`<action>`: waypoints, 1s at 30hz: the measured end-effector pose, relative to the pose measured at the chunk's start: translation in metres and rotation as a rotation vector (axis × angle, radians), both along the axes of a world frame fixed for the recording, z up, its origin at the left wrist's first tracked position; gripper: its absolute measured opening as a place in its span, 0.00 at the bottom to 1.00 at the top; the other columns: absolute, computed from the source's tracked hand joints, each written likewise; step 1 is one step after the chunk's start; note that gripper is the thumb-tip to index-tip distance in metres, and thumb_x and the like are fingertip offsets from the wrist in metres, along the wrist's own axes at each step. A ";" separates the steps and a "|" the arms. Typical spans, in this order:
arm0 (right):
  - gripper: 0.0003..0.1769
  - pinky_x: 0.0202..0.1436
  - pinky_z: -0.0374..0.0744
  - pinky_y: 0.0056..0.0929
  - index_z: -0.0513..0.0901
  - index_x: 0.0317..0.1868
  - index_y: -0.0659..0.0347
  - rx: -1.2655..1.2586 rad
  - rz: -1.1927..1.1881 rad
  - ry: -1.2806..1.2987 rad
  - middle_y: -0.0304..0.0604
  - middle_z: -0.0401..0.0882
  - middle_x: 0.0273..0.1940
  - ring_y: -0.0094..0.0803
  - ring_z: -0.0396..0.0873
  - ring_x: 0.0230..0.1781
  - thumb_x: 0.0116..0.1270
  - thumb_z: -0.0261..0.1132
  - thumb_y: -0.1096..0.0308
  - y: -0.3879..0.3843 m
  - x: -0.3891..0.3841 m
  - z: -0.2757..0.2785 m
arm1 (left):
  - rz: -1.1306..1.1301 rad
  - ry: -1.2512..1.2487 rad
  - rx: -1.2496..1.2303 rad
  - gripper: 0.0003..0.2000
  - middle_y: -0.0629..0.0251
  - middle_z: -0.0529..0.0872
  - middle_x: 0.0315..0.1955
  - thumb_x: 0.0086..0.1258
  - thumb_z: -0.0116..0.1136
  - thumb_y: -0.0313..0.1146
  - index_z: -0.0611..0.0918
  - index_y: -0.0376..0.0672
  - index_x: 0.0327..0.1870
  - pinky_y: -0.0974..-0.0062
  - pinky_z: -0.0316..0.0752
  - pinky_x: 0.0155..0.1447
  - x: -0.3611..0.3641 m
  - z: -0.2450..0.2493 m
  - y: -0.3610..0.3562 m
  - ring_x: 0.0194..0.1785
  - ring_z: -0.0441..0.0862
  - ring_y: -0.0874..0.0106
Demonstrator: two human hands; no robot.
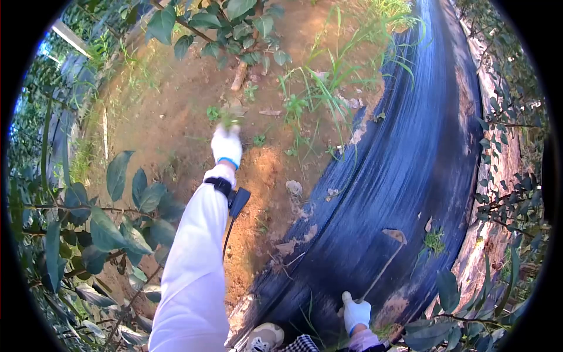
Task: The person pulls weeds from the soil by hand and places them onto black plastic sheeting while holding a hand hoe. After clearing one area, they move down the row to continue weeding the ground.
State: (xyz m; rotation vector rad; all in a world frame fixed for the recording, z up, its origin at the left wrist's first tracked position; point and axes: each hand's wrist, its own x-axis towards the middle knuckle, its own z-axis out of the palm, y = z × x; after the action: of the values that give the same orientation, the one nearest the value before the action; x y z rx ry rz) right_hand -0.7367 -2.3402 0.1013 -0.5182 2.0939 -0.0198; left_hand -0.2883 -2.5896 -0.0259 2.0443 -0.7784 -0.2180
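Observation:
My left hand (227,144), in a white glove with a blue cuff, reaches out over the brown soil (187,117). Its fingers are blurred and closed around a small tuft of green weed (230,121). Low in the view, my right hand (355,314), also gloved in white, is wrapped round the handle of a thin hand tool (381,273). The tool's small flat head (395,236) lies over the black ground sheet (410,152). A black strap with a small device (238,202) sits on my left wrist.
Leafy branches (111,229) hang at the left, with more foliage (240,29) at the top. Tall grass (328,88) grows by the sheet's edge. Beyond the sheet runs a pale strip (498,146). My shoe (265,337) shows at the bottom.

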 end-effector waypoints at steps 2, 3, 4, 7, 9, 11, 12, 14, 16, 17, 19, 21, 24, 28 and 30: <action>0.21 0.20 0.74 0.30 0.77 0.26 0.69 -0.004 -0.019 -0.016 0.45 0.78 0.16 0.31 0.75 0.14 0.64 0.70 0.57 0.000 0.001 0.003 | 0.275 0.096 -0.267 0.20 0.47 0.85 0.41 0.64 0.61 0.41 0.80 0.39 0.52 0.60 0.73 0.55 0.011 -0.004 0.019 0.49 0.82 0.50; 0.21 0.20 0.74 0.30 0.77 0.26 0.69 0.000 -0.018 -0.009 0.45 0.77 0.16 0.31 0.75 0.14 0.64 0.70 0.57 0.000 0.001 0.004 | 0.357 -0.028 0.049 0.23 0.46 0.84 0.43 0.63 0.61 0.44 0.79 0.40 0.55 0.60 0.73 0.56 0.030 -0.009 0.038 0.51 0.81 0.52; 0.21 0.20 0.74 0.30 0.77 0.26 0.69 -0.001 -0.020 -0.003 0.45 0.77 0.16 0.31 0.75 0.14 0.64 0.70 0.57 0.000 0.002 0.003 | 0.430 -0.153 0.362 0.26 0.45 0.83 0.44 0.62 0.61 0.46 0.78 0.41 0.59 0.60 0.72 0.58 0.043 -0.004 0.048 0.53 0.80 0.53; 0.21 0.20 0.74 0.30 0.77 0.26 0.69 -0.012 -0.007 0.001 0.45 0.77 0.16 0.31 0.75 0.14 0.64 0.70 0.58 0.001 0.002 0.000 | 0.383 -0.218 0.503 0.29 0.40 0.80 0.49 0.60 0.62 0.49 0.77 0.41 0.60 0.60 0.71 0.61 0.048 0.008 0.048 0.57 0.77 0.51; 0.21 0.20 0.75 0.30 0.77 0.26 0.69 -0.002 0.002 0.008 0.45 0.77 0.16 0.31 0.75 0.13 0.64 0.70 0.58 0.002 0.002 0.003 | 0.097 -0.259 0.563 0.26 0.46 0.81 0.50 0.60 0.62 0.48 0.79 0.42 0.57 0.60 0.70 0.61 0.057 0.005 0.035 0.58 0.77 0.54; 0.21 0.20 0.76 0.30 0.77 0.26 0.69 0.013 0.006 0.009 0.45 0.77 0.16 0.31 0.75 0.13 0.64 0.70 0.58 -0.003 0.005 0.006 | -0.039 -0.354 0.554 0.24 0.52 0.83 0.49 0.62 0.62 0.45 0.79 0.42 0.55 0.61 0.71 0.61 0.062 -0.001 0.026 0.58 0.78 0.57; 0.21 0.20 0.76 0.30 0.77 0.26 0.69 0.015 0.009 0.019 0.45 0.77 0.16 0.31 0.75 0.13 0.64 0.70 0.57 -0.002 0.004 0.005 | 0.039 -0.212 0.388 0.22 0.51 0.82 0.50 0.61 0.63 0.43 0.80 0.41 0.53 0.62 0.71 0.61 0.062 0.003 0.026 0.58 0.77 0.57; 0.21 0.20 0.76 0.30 0.77 0.26 0.69 0.020 0.008 0.041 0.45 0.77 0.16 0.31 0.75 0.13 0.64 0.70 0.57 0.001 0.002 0.000 | 0.182 0.071 0.052 0.18 0.49 0.81 0.51 0.60 0.64 0.39 0.81 0.40 0.49 0.63 0.71 0.61 0.064 0.010 0.022 0.58 0.77 0.56; 0.21 0.20 0.76 0.31 0.77 0.26 0.69 0.025 0.001 0.028 0.45 0.77 0.16 0.31 0.75 0.13 0.64 0.70 0.57 0.000 0.003 0.001 | 0.227 -0.094 0.177 0.19 0.48 0.76 0.58 0.58 0.65 0.37 0.81 0.42 0.50 0.63 0.69 0.64 0.071 0.012 0.012 0.61 0.74 0.52; 0.21 0.20 0.76 0.31 0.77 0.27 0.69 0.026 -0.003 0.024 0.45 0.77 0.16 0.31 0.75 0.13 0.64 0.70 0.57 -0.001 0.003 0.002 | 0.113 -0.201 0.234 0.19 0.47 0.74 0.60 0.58 0.65 0.36 0.81 0.43 0.51 0.62 0.69 0.65 0.073 0.012 0.009 0.62 0.73 0.51; 0.21 0.19 0.76 0.31 0.77 0.27 0.69 0.026 -0.007 0.023 0.45 0.77 0.17 0.31 0.75 0.13 0.64 0.70 0.57 -0.004 0.006 0.005 | -0.145 -0.408 0.303 0.20 0.50 0.69 0.65 0.57 0.66 0.36 0.80 0.48 0.52 0.60 0.68 0.66 0.069 0.016 0.001 0.64 0.69 0.47; 0.21 0.19 0.75 0.31 0.77 0.27 0.69 0.023 -0.011 0.028 0.45 0.77 0.17 0.31 0.75 0.13 0.63 0.70 0.57 -0.002 0.004 0.006 | -0.248 -0.442 0.416 0.17 0.54 0.75 0.60 0.59 0.62 0.33 0.81 0.48 0.51 0.59 0.69 0.64 0.068 0.013 -0.009 0.62 0.70 0.47; 0.21 0.18 0.74 0.31 0.77 0.27 0.69 -0.002 -0.008 0.018 0.46 0.77 0.17 0.31 0.75 0.13 0.63 0.71 0.58 0.000 0.005 0.000 | -0.324 -0.446 0.259 0.14 0.52 0.82 0.50 0.63 0.54 0.31 0.81 0.44 0.50 0.58 0.71 0.60 0.091 -0.020 -0.012 0.55 0.76 0.49; 0.21 0.19 0.74 0.30 0.76 0.24 0.67 -0.007 -0.023 0.018 0.44 0.77 0.16 0.31 0.74 0.12 0.63 0.70 0.57 0.004 -0.001 -0.005 | -0.229 -0.268 0.383 0.17 0.49 0.82 0.49 0.66 0.56 0.33 0.76 0.43 0.56 0.59 0.72 0.59 0.043 0.002 0.038 0.55 0.77 0.50; 0.21 0.19 0.74 0.30 0.76 0.24 0.67 -0.026 -0.059 0.009 0.44 0.77 0.15 0.31 0.73 0.12 0.64 0.70 0.57 0.006 0.000 -0.005 | -0.141 -0.374 0.374 0.18 0.51 0.80 0.49 0.66 0.55 0.31 0.76 0.46 0.58 0.58 0.73 0.57 0.047 -0.012 0.072 0.54 0.77 0.51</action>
State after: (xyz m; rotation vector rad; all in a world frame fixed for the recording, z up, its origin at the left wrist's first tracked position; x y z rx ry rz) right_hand -0.7362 -2.3346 0.0958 -0.4723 2.1194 -0.0790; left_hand -0.2411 -2.5172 -0.0377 2.4216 -1.1865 -0.0611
